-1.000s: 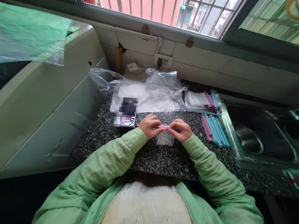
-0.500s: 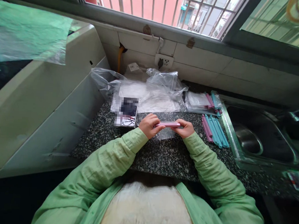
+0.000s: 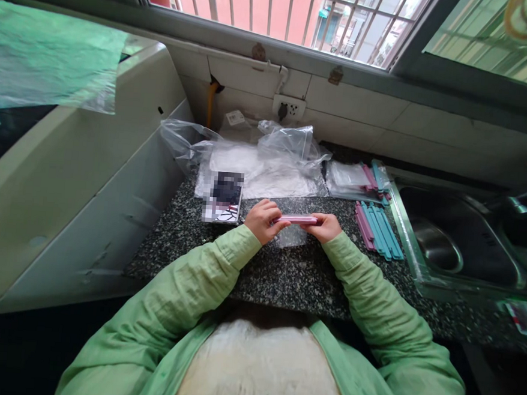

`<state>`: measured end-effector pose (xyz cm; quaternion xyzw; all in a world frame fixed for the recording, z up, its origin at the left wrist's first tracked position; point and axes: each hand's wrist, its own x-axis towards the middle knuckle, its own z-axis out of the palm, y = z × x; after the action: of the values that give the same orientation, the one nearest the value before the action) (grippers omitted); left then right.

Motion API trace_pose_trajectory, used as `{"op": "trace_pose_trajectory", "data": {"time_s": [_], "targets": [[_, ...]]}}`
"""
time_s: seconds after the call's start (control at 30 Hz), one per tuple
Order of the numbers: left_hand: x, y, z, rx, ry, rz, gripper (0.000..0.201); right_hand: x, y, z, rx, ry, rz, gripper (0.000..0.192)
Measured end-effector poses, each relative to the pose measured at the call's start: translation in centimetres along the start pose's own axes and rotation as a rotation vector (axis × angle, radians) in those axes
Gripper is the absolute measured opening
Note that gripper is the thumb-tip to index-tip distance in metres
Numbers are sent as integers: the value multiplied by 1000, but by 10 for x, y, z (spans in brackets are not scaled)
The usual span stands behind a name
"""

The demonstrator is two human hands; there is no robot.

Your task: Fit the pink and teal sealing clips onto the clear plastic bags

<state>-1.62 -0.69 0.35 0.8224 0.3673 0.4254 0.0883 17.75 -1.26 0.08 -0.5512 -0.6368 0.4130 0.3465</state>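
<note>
Over the speckled granite counter (image 3: 285,277), my left hand (image 3: 262,220) and my right hand (image 3: 327,227) grip the two ends of a pink sealing clip (image 3: 295,219), held level. A small clear plastic bag (image 3: 291,235) hangs from the clip and rests on the counter between my hands. Both sleeves are light green.
A row of pink and teal clips (image 3: 378,229) lies to the right, beside a steel sink (image 3: 454,247). Behind are crumpled clear bags (image 3: 266,155), a packet with more clips (image 3: 359,180), and a blurred card (image 3: 224,198). A white appliance (image 3: 67,172) stands at the left.
My right hand slid outward along the clip to its right end, so the clip's full length now shows. The clip with the bag rose slightly off the counter.
</note>
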Motion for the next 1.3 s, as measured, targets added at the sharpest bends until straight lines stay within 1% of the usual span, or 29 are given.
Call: {"op": "trace_pose_trajectory", "data": {"time_s": [0.13, 0.23, 0.37, 0.5, 0.63, 0.73, 0.97, 1.3], "targets": [[0, 1, 0, -8, 1, -19, 36, 0, 2, 2, 40, 25, 6, 23], [1, 2, -1, -26, -1, -50, 36, 1, 3, 4, 80, 52, -16, 22], [1, 1, -3, -45, 45, -86, 36, 1, 4, 5, 93, 73, -58, 25], [2, -1, -5, -35, 98, -119, 36, 0, 3, 2, -17, 100, -120, 23], [1, -1, -6, -16, 116, -117, 35, 1, 2, -1, -179, 117, -230, 17], [1, 0, -7, -2, 122, -105, 34, 2, 1, -2, -248, 111, -280, 16], [0, 2, -8, 20, 143, -113, 34, 1, -2, 0, -295, 129, -317, 15], [-1, -1, -5, 52, 152, -163, 32, 2, -1, 0, -362, 134, -349, 15]]}}
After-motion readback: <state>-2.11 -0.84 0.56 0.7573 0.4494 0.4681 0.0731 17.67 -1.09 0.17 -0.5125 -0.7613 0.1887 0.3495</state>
